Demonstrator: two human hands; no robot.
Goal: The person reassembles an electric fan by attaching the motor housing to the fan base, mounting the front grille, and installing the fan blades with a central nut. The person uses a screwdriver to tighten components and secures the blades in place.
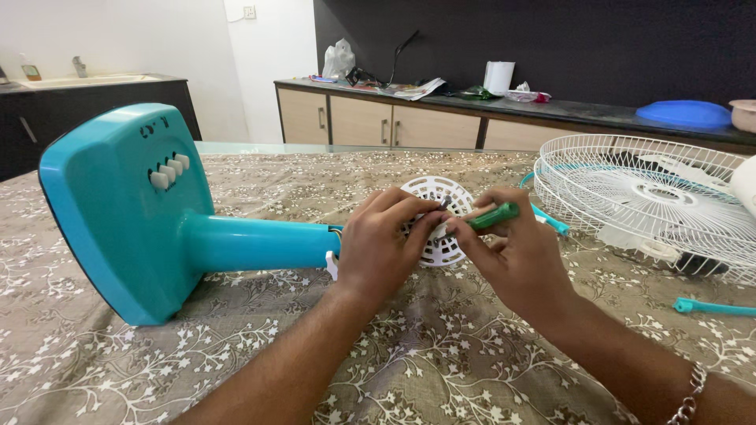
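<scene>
Teal fan stand [157,212] lies on its side on the bench [441,362], base to the left with white buttons [169,171], pole pointing right toward the hands. Bench is covered by a brown floral cloth. Left hand [382,248] wraps the end of the pole, fingers closed on the white vented cover [441,224] at the pole's tip, thumb on its face. Right hand [516,252] holds a green-handled screwdriver [492,216], fingers clamped around the handle, tip aimed at the cover's centre; tip itself is hidden by the fingers. White wire fan grille [654,201] lies flat just right of the hands, with teal trim. A teal piece [713,307] lies on the cloth near the right forearm. Metal bracelet [691,393] on right wrist. Cabinet counter behind with paper roll [498,77] and blue lid [683,112].
</scene>
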